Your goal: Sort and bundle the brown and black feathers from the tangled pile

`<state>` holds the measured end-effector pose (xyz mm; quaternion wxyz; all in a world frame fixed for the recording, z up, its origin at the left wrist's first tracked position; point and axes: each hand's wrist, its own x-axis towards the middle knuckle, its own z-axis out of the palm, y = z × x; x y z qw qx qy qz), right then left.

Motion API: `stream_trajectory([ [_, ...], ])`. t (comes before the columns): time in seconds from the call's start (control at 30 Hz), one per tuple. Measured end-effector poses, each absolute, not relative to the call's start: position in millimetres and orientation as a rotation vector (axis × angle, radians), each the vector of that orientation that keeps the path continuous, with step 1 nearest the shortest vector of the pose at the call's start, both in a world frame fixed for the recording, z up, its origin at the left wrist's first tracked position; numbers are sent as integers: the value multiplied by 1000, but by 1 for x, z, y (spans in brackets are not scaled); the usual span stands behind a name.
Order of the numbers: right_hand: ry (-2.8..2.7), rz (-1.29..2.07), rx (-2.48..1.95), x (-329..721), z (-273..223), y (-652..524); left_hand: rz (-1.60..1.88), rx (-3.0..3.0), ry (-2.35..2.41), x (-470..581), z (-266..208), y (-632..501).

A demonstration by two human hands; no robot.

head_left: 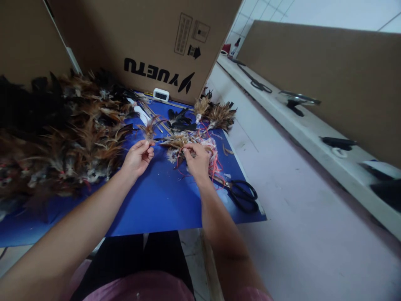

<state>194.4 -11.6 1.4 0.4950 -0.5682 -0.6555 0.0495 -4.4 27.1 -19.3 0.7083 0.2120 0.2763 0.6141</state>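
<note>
Between the thumb and fingers of my left hand (138, 158) is a small brown feather bunch (149, 130), its tips pointing up and away. My right hand (197, 161) is pinched over a heap of loose feathers (177, 142) mixed with red and pink string (214, 156). Whether a strand or a feather lies between those right fingertips is hard to make out. Black-handled scissors (241, 193) lie just right of my right wrist, blades under the string. To the left of my left hand spreads a large pile of brown and black feather bunches (90, 142).
A tall cardboard box (150, 37) stands at the back of the blue table (150, 200), a small white digital display (161, 95) before it. Tied feather bunches (221, 116) rest at the back right. Another pair of scissors (261, 86) sits on the ledge (300, 121) at right.
</note>
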Motion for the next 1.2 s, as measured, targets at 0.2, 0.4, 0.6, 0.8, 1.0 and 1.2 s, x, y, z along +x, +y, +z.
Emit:
stream_trajectory([
  [0.2, -1981, -34, -1578, 187, 15, 13, 1371, 471, 642, -3, -17, 31],
  [0.4, -2346, -146, -1874, 166, 25, 41, 1354, 449, 636, -2, -17, 31],
  [0.6, -2313, -90, -1894, 165, 20, 53, 1337, 457, 655, -2, -19, 32],
  [0.8, -1684, 510, -1571, 190, 30, 49, 1330, 456, 666, 0, -17, 31],
  [1.0, -1189, 940, -1306, 197, 43, 21, 1324, 461, 668, 1, -17, 30],
  [1.2, -1043, 1130, -1233, 189, 31, 3, 1321, 491, 669, 0, -16, 29],
])
